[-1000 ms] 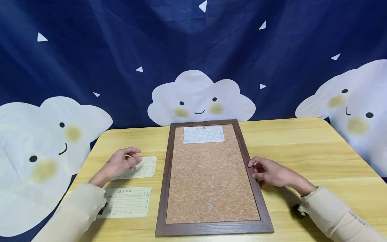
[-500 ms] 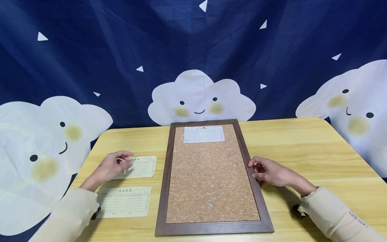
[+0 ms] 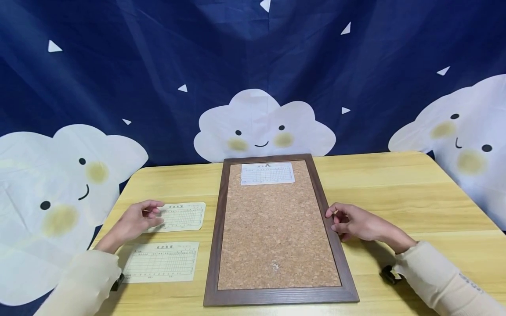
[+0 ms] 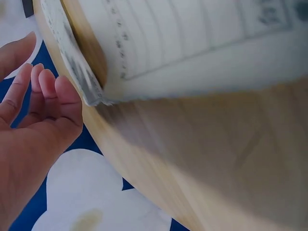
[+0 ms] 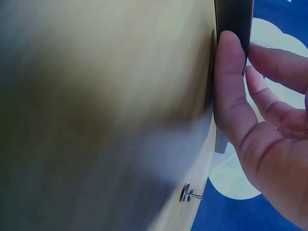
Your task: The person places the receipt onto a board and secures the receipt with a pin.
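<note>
A cork board (image 3: 276, 237) with a dark brown wooden frame lies on the table, a printed form slip (image 3: 269, 174) at its top end. Along the right side of the frame rests my right hand (image 3: 357, 223), gripping the edge between thumb and fingers; in the right wrist view its thumb (image 5: 230, 57) presses the dark frame edge (image 5: 234, 19). My left hand (image 3: 132, 223) hovers at the left end of a second form slip (image 3: 182, 217), fingers loosely bent around nothing. A third slip (image 3: 162, 262) lies nearer, below that hand.
The wooden table (image 3: 395, 184) has rounded back corners. Behind it hangs a dark blue curtain (image 3: 253, 44) with smiling clouds. In the right wrist view a small metal piece with discs and a thin pin (image 5: 189, 193) stands on the tabletop.
My left hand has drawn back to the left, uncovering more of the upper loose slip and the one below it. The right hand keeps its place on the frame.
</note>
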The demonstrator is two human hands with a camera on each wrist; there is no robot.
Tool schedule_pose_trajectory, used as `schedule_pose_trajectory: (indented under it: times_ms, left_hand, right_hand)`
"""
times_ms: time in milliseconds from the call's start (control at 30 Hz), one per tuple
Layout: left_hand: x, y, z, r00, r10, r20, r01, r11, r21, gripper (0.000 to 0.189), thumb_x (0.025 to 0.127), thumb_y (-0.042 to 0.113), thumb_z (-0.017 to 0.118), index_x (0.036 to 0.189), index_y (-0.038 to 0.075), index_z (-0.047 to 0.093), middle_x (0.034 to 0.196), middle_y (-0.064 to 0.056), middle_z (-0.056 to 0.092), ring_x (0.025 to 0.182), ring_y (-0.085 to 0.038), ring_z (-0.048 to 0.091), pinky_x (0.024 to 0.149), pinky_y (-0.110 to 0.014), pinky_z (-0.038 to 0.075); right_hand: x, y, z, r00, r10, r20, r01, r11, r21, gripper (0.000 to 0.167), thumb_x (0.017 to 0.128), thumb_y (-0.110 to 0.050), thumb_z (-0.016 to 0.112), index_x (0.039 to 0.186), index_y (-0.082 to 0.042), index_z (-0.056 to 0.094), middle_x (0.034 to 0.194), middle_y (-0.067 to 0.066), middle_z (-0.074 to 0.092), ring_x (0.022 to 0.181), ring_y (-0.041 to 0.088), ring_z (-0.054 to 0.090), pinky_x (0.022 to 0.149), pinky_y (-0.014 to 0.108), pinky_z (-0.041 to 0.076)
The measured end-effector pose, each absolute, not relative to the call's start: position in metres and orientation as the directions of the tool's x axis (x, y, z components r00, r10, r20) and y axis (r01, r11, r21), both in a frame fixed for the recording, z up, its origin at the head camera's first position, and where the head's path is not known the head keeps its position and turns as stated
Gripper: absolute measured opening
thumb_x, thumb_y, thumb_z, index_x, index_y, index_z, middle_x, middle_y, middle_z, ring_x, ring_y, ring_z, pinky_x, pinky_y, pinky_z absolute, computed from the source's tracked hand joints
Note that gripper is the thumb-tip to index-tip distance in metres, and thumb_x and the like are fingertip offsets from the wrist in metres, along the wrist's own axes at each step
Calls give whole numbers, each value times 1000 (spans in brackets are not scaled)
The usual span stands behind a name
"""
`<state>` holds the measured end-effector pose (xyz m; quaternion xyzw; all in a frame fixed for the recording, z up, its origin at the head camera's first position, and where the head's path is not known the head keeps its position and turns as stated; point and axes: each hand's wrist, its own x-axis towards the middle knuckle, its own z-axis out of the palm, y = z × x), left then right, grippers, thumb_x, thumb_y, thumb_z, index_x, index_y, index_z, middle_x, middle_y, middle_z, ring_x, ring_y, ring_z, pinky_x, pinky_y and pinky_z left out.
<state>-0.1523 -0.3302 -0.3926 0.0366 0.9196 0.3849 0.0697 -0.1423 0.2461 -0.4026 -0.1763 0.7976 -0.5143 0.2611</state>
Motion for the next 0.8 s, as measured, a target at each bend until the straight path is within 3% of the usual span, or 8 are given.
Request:
schedule_pose_trajectory:
  times_ms: [533, 800]
  left_hand:
    - [-152, -346, -396, -992, 71, -109, -21, 741, 671, 46, 86, 1, 74, 127, -11, 57, 108, -20, 60, 85, -20, 54, 66, -21, 47]
    - [-153, -355, -399, -990, 57, -130, -45, 741, 670, 48, 85, -1, 74, 127, -14, 55, 109, -21, 58, 86, -21, 52, 63, -21, 46]
  right_hand:
    - [-143, 247, -404, -787, -539, -299, 137, 320, -938, 21, 95, 10, 52, 114, 15, 46, 83, 7, 46, 71, 19, 56, 63, 30, 56]
    - [-145, 247, -404, -778, -547, -309, 148, 319, -936, 21, 95, 10, 51, 114, 14, 46, 84, 6, 46, 71, 17, 56, 64, 29, 56]
